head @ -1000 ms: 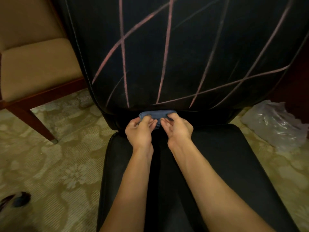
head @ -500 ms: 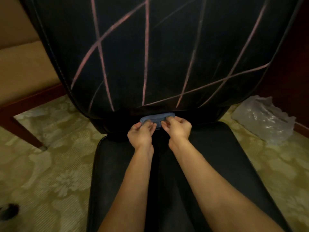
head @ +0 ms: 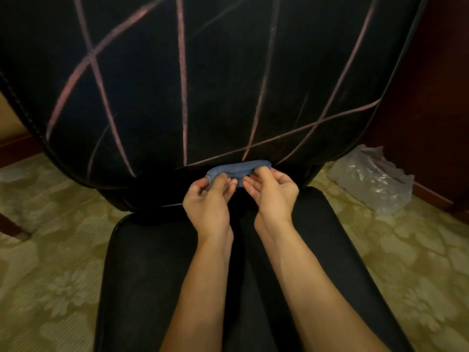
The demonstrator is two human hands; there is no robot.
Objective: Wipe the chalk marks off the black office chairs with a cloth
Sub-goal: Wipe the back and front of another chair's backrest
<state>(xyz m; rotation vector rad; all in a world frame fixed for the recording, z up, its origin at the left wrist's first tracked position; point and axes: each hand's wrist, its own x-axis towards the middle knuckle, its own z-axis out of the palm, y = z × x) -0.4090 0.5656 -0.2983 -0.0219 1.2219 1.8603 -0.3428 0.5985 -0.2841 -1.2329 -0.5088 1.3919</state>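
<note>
A black office chair fills the view, its backrest [head: 218, 80] crossed by several pink chalk lines [head: 183, 85]. Its seat [head: 142, 275] lies below my forearms. A small blue cloth [head: 237, 168] sits bunched at the bottom edge of the backrest, just above the seat gap. My left hand [head: 209, 199] pinches the cloth's left end with its fingertips. My right hand [head: 270, 191] pinches the right part of the cloth. Both palms face up toward me.
Patterned green-beige carpet [head: 50, 262] surrounds the chair. A crumpled clear plastic bag [head: 373, 176] lies on the floor at the right, against dark red wooden furniture [head: 431, 97]. A wooden chair leg [head: 10, 224] shows at the far left edge.
The view has moved closer and shifted left across the backrest. My hands have turned palms-up and spread the cloth a little wider; the beige chair has left the view.
</note>
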